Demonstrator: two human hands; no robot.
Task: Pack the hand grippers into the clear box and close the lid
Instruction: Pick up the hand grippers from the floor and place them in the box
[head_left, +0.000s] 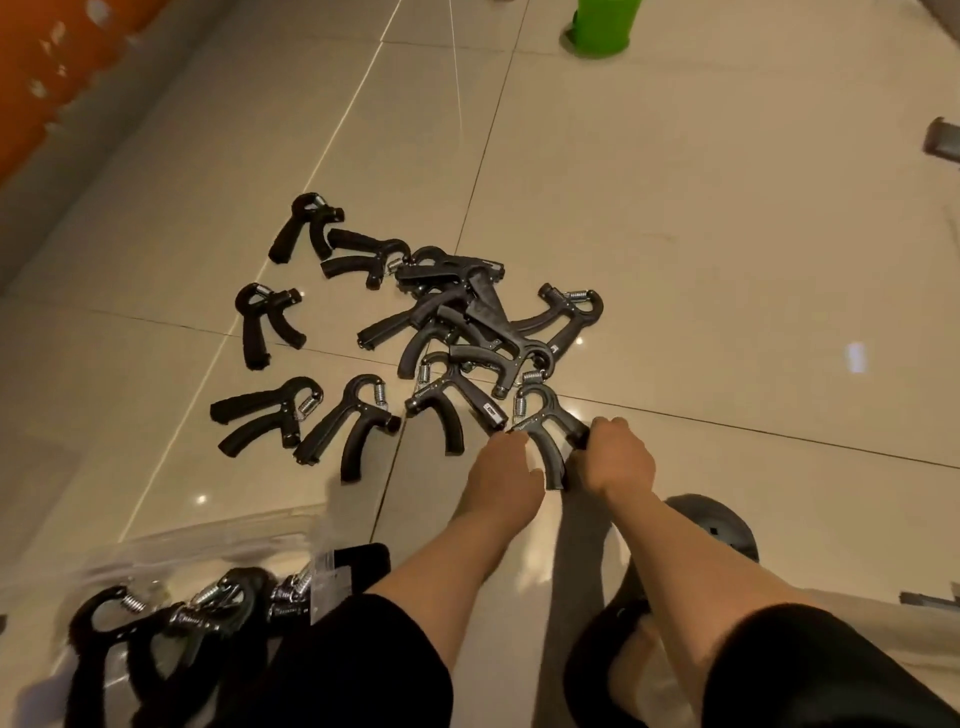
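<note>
Head view, black hand gripper (540, 431) — steel spring, curved handles — right hand (618, 460) clenching one handle, left hand (501, 475) pinching it

You are on what looks like a home floor: glossy beige tiles (675, 218) spread out beyond your grip, with an orange plastic piece (57, 67) and green plastic base (602, 26) far past it.

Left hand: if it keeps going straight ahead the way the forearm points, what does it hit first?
The left hand points up the picture, slightly right. First in line is probably the hand gripper lying just beyond its knuckles, then the tangled pile behind it. Depth is hard to judge here.
</note>
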